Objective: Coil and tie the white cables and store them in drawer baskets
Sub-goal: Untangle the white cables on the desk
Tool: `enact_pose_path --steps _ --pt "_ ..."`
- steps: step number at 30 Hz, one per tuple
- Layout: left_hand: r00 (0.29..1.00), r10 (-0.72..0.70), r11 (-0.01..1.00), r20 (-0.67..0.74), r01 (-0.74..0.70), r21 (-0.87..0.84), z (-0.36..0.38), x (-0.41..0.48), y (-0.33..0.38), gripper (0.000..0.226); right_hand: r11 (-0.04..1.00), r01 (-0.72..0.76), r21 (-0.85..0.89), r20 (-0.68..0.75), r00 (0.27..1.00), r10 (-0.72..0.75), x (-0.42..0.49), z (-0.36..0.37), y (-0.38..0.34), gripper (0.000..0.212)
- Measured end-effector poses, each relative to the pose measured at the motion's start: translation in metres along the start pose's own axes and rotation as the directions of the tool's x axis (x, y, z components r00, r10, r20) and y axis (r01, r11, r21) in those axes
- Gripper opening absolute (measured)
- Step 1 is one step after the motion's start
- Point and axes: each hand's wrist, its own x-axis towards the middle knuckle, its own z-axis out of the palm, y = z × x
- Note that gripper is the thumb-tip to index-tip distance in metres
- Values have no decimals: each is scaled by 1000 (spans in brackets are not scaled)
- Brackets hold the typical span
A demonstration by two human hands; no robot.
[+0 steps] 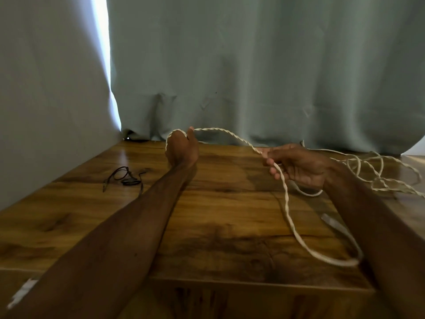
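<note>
Our left hand (181, 147) grips the white cable (226, 132), seemingly as a coiling anchor; our right hand (299, 166), beside it, pinches slack to feed.

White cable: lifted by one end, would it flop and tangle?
Likely floppy: the white cable sags between left hand and right hand and droops in a loop toward the table. Probably light, since a pinch holds it. Apt to tangle, judging by the loose heap at right.
</note>
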Motion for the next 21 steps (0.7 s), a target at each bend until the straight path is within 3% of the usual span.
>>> enact_pose_path --steps 2,5,7,9,11,14,15,18,21 --pt "998 -40 999 40 41 -23 0 1 -4 41 1000 16 4 -88 996 -15 9 1 4 23" --pt "993 47 999 108 -45 -15 2 -9 -7 36 939 13 -345 -402 902 -160 30 1 15 23" --pt "975 163 986 149 -164 -7 5 -16 -9 37 849 20 -527 -449 842 -298 44 -3 15 19" --pt "955 235 971 183 -238 -8 6 -19 -10 40 756 0 -654 -423 829 -365 54 -11 11 16" --pt "937 249 967 243 -253 -19 8 -21 -8 42 602 -131 -788 -401 850 -341 59 -17 7 19" --pt "904 251 967 346 -246 -59 13 -27 -7 46 208 -353 -912 -406 841 -356 64 -9 11 50" --pt "892 244 970 381 -232 -77 14 -29 -6 46 121 -374 -919 -390 832 -395 64 0 13 63" --pt "828 243 969 506 -187 -160 15 -37 0 47 -25 -211 -977 -168 837 -521 68 37 18 93" --pt "749 294 940 594 -116 -320 10 -45 13 41 -42 78 -996 88 822 -563 82 51 22 81"
